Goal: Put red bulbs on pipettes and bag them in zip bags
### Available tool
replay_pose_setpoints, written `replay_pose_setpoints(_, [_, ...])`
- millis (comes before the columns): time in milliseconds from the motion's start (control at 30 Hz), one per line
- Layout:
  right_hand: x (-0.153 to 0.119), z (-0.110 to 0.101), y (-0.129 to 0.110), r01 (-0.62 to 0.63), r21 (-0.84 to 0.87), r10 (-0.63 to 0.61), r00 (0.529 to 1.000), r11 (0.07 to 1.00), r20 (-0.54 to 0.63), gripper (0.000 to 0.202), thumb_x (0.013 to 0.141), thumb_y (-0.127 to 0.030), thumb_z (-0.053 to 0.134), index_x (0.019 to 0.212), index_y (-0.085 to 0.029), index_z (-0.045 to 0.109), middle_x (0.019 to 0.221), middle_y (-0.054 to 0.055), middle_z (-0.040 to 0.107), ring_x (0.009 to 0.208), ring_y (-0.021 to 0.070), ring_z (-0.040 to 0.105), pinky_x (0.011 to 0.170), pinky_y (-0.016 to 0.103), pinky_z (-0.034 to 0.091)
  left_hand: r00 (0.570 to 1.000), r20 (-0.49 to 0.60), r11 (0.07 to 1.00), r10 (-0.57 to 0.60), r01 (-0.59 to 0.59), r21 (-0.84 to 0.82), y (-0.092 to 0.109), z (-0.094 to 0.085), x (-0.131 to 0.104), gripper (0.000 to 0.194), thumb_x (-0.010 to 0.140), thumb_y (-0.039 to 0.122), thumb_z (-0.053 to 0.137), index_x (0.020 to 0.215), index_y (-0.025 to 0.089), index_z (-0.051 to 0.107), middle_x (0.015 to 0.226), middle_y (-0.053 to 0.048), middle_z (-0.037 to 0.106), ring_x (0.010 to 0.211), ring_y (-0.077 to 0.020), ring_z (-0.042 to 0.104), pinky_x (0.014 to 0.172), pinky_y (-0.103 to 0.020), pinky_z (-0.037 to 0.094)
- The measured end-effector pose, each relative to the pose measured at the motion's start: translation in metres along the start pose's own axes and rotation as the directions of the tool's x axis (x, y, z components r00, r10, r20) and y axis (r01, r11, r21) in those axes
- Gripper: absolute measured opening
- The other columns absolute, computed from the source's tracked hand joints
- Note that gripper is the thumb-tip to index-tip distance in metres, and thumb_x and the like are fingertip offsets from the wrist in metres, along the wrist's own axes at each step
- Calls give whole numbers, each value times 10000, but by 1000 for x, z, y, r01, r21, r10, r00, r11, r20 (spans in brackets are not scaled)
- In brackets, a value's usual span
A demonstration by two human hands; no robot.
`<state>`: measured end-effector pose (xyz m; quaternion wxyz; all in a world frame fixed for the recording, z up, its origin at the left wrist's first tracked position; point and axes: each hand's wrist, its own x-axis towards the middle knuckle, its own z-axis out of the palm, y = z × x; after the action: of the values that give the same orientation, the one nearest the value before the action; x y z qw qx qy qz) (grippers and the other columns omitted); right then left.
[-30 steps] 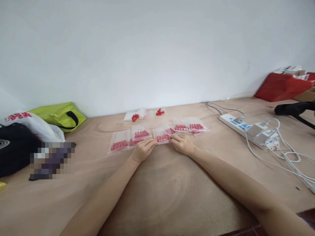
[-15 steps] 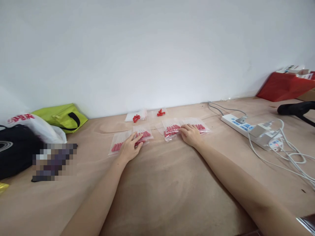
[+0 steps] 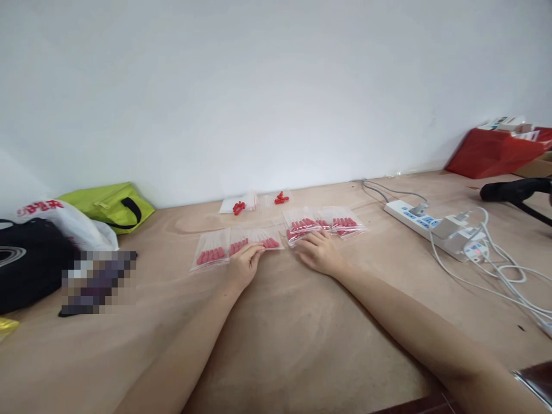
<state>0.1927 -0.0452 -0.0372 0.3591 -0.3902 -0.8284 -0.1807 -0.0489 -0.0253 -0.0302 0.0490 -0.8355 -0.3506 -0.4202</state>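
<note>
Small clear zip bags of red capsule-shaped pieces lie in two groups on the table. My left hand [image 3: 245, 263] has its thumb and fingers pinched together at the lower edge of a bag [image 3: 269, 242] in the left group. Beside that bag, another bag [image 3: 238, 245] is partly behind my fingers, and one more bag [image 3: 210, 255] lies at the far left. My right hand [image 3: 319, 253] rests with loosely bent fingers, slightly apart, against the lower edge of the overlapping right-hand bags [image 3: 302, 224]. A further bag [image 3: 345, 223] lies just beyond it.
Loose red pieces [image 3: 238, 207] lie on bags near the wall, with more red pieces [image 3: 281, 198] alongside. A white power strip [image 3: 414, 217] with cables is at right, a red bag [image 3: 491, 152] behind it. A green bag [image 3: 107, 201] and black bag [image 3: 34, 264] stand left.
My left hand has moved right and nearer me; the left bags now lie more side by side. My right hand has slid left and nearer me, off the bags' tops to their lower edge.
</note>
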Motion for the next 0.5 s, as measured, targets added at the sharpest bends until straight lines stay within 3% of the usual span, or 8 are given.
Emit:
replay_pose_setpoints(133, [9,8,-16,123,19,-123,992,992,-18,157,832,-215,455,850,-178,606,808,43,615,723,134,503,673,282,333,996,63,996,67,-63,-56,21,6,-4,183,856,211,444,837,170,621,872,-44,671,825,-151,634,752,-290,528])
replay_pose_setpoints(233, [10,12,-18,191,10,-191,982,982,-3,234,844,-153,415,699,-175,598,707,23,604,650,114,494,654,263,335,990,84,992,110,-105,-70,23,6,-5,170,850,206,458,866,167,623,900,-49,669,840,-147,633,776,-286,526])
replay_pose_setpoints(500, [5,8,-12,124,-10,-125,992,992,-19,207,849,-185,435,717,-161,594,726,30,620,696,115,520,657,272,331,945,20,938,326,-326,119,10,-11,-5,129,829,169,501,858,174,627,830,-41,681,767,-147,647,716,-272,542])
